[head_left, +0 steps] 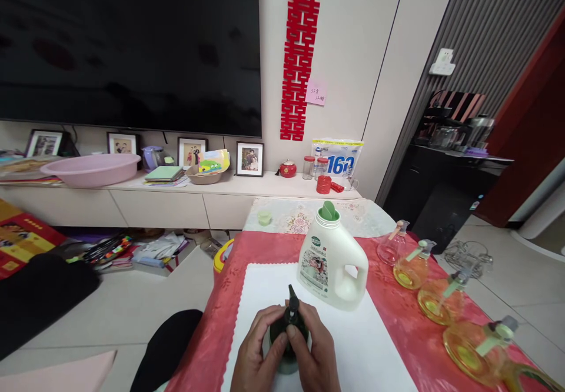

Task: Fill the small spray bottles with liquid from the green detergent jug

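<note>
A dark green pump bottle (288, 364) stands upright on a white mat (260, 286), its black pump head (293, 305) pointing away from me. My left hand (262, 351) wraps round the bottle from the left, thumb at the pump's collar. From the right, my right hand (315, 345) closes round it too, and both thumbs nearly meet at the front. Just beyond, on the right, is a large white detergent jug (331, 259) with a handle and a green spout (329, 211); its cap is off. A small pale green cap (264, 218) lies at the table's far left.
Along the right table edge stand several clear pump bottles, one with yellow liquid (410, 271). The table has a red cloth (220, 304). Behind it, a white cabinet (159, 206) bears a pink basin (92, 169), framed photos and jars. A black stool (170, 351) is at left.
</note>
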Demonstrator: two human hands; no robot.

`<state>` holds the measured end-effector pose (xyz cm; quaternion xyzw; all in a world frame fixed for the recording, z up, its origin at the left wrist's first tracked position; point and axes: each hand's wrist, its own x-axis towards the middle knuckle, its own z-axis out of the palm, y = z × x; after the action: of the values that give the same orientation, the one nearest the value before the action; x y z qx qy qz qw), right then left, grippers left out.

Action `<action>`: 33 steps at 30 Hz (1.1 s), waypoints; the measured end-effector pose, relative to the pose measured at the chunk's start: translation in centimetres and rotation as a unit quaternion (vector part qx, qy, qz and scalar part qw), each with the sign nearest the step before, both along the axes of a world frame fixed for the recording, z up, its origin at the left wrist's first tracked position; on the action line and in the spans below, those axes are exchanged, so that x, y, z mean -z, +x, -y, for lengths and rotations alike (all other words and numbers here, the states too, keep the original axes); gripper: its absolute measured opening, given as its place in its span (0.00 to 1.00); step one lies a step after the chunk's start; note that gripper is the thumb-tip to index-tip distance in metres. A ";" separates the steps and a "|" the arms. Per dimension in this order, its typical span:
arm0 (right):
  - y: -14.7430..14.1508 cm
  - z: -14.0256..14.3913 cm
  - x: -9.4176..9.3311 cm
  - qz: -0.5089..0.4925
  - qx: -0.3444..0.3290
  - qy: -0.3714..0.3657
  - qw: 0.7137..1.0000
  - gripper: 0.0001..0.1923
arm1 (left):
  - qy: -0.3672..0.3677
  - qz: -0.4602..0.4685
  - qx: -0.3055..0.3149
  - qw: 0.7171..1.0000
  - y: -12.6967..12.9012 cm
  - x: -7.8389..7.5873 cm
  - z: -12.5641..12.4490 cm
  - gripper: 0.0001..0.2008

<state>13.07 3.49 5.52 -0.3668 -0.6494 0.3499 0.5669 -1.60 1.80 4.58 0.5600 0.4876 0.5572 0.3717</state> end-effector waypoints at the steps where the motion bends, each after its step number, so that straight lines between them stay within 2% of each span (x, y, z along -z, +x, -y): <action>1: 0.0 0.1 0.1 -0.012 0.003 -0.009 1.000 0.16 | 0.002 0.001 -0.002 1.000 0.1 0.0 0.0 0.20; 9: 0.0 -0.7 0.8 -0.014 0.036 -0.013 0.999 0.16 | -0.010 0.028 -0.041 0.999 1.0 -1.0 0.5 0.20; 12: -0.1 -1.0 0.4 -0.017 0.051 -0.014 0.998 0.16 | -0.009 0.018 -0.026 0.999 0.9 -1.1 0.5 0.20; 17: 0.2 -0.5 -0.3 -0.006 0.020 -0.012 1.000 0.18 | -0.005 0.037 -0.042 0.998 1.1 -1.3 0.6 0.20; 22: 1.1 -0.5 0.3 -0.005 -0.034 -0.017 0.999 0.21 | 0.000 0.047 -0.057 0.997 1.7 -1.8 0.9 0.21; 28: 0.5 -1.0 0.9 0.003 0.063 -0.052 0.997 0.25 | -0.018 0.037 -0.060 0.997 1.4 -1.7 0.8 0.20; 33: 0.3 -0.5 1.1 0.001 0.045 -0.055 0.997 0.30 | -0.015 0.005 -0.012 1.000 0.5 -1.0 0.5 0.21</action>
<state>13.33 4.01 4.41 -0.4266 -0.6127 0.3585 0.5605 -1.06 1.33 5.55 0.5457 0.5009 0.5566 0.3761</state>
